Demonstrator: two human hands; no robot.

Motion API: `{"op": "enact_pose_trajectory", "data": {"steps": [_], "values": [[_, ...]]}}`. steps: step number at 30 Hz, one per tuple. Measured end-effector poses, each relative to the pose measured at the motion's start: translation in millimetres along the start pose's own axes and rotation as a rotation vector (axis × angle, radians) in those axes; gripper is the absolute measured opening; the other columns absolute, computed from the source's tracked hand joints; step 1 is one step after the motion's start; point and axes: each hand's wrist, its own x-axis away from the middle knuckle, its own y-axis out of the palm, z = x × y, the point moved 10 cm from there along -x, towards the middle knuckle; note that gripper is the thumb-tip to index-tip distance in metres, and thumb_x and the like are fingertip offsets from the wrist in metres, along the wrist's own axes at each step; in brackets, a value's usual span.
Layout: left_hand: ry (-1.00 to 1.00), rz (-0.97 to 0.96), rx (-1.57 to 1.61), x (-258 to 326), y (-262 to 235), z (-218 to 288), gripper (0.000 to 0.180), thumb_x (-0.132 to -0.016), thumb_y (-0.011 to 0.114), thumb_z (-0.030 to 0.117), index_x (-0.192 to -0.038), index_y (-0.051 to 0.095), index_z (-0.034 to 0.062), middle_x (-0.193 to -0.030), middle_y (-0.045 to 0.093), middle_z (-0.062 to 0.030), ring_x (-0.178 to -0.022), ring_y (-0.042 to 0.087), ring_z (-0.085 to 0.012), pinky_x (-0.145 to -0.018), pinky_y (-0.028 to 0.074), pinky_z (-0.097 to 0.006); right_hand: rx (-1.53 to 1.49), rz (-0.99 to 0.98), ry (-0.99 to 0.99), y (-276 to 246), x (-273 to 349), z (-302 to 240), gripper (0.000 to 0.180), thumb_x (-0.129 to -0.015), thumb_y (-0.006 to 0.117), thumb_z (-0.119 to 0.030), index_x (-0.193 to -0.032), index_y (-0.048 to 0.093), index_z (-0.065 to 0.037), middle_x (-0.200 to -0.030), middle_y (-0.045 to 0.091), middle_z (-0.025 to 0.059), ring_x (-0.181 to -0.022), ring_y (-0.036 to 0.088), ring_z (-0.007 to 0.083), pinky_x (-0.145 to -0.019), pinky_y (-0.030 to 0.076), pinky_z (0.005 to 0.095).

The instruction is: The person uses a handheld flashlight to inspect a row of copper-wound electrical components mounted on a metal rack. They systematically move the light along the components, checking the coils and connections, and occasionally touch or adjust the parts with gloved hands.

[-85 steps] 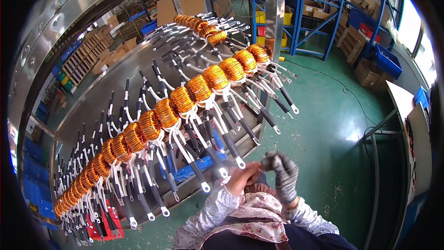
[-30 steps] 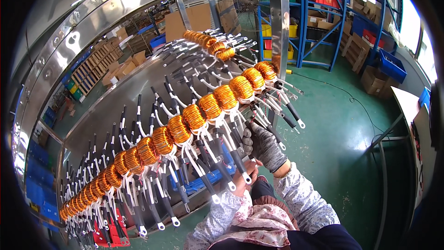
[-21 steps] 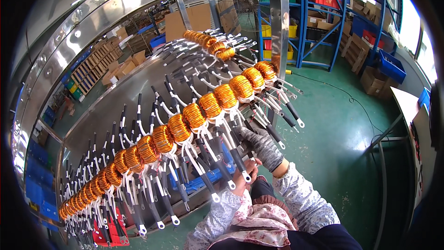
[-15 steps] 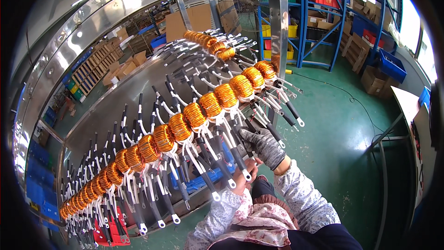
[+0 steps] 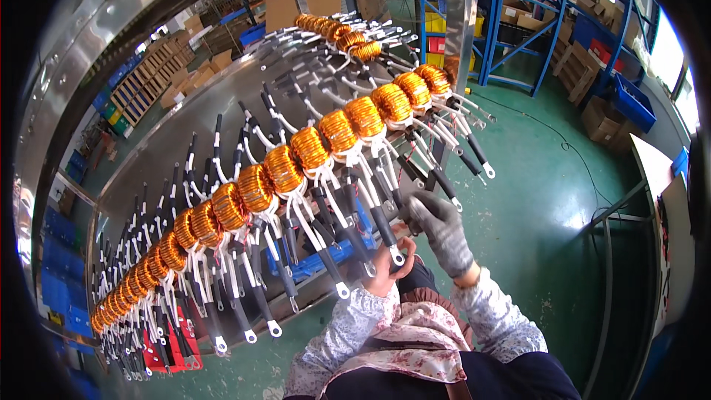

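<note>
Dozens of copper-wound ring coils (image 5: 307,150) are strung in a long diagonal row along a polished metal rack (image 5: 185,115), from the lower left up toward the blue shelving (image 5: 518,15) at the back. From each coil, white-sleeved leads with black sleeves and ring terminals hang down toward the green floor (image 5: 541,200). One such lead (image 5: 385,230), below the middle of the row, is being handled. The right hand (image 5: 442,228), in a grey knit glove, is closed around the lead's black-sleeved stretch. The bare left hand (image 5: 385,275) is held just beneath, its fingers curled near the terminal end; whether it actually pinches the terminal cannot be told. The step would probably be done best with the lead kept straight between both hands, so that neighbouring leads are not snagged and the coil is not tugged off its rack.
</note>
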Motion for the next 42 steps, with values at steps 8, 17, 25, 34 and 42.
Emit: {"op": "enact_pose_trajectory", "data": {"steps": [8, 17, 25, 34, 42], "values": [[0.012, 0.254, -0.118, 20, -5, -1, 0.043, -0.094, 0.038, 0.043, -0.123, 0.038, 0.0119, -0.081, 0.053, -0.0047, -0.055, 0.048, -0.0080, -0.036, 0.029, -0.018, 0.739, 0.072, -0.326, 2, 76, 1, 0.026, -0.065, 0.073, -0.009, -0.090, 0.066, -0.007, -0.089, 0.060, 0.0124, -0.082, 0.057, 0.0292, -0.075, 0.045, 0.0370], [-0.062, -0.011, -0.286, 32, -15, -30, 0.025, -0.095, 0.042, 0.029, -0.101, 0.052, 0.0067, -0.058, 0.047, 0.0006, -0.045, 0.038, -0.0056, -0.040, 0.022, -0.021, 0.702, 0.156, -0.405, -13, 74, -5, 0.022, -0.069, 0.071, -0.009, -0.090, 0.064, -0.004, -0.097, 0.060, 0.0138, -0.089, 0.058, 0.0276, -0.079, 0.046, 0.0357], [-0.074, 0.049, -0.421, 40, -7, -25, 0.029, -0.097, 0.036, 0.027, -0.086, 0.051, 0.0061, -0.057, 0.038, 0.0032, -0.047, 0.031, -0.0051, -0.043, 0.022, -0.021, 0.183, 0.005, -0.132, 1, 84, 29, 0.027, -0.089, 0.054, -0.015, -0.111, 0.057, 0.002, -0.099, 0.062, 0.0100, -0.084, 0.056, 0.0110, -0.073, 0.047, 0.0238], [-0.194, 0.000, -0.264, 53, -15, -44, 0.040, -0.096, 0.040, 0.031, -0.124, 0.037, 0.0034, -0.085, 0.050, -0.0033, -0.066, 0.047, -0.0082, -0.055, 0.036, -0.020, -0.231, 0.006, 0.076, -24, 15, -27, 0.036, -0.092, 0.047, -0.035, -0.104, 0.059, -0.003, -0.062, 0.042, -0.0068, -0.052, 0.038, 0.0028, -0.047, 0.031, 0.0186], [-0.242, 0.208, -0.100, 126, -120, -83, 0.045, -0.094, 0.044, 0.015, -0.134, 0.026, 0.0067, -0.104, 0.052, -0.0151, -0.095, 0.056, -0.0231, -0.085, 0.045, -0.034, -0.392, 0.101, 0.166, -39, -15, 15, 0.029, -0.091, 0.051, -0.033, -0.095, 0.061, -0.006, -0.063, 0.042, -0.0088, -0.054, 0.039, 0.0025, -0.050, 0.037, 0.0169]]}}
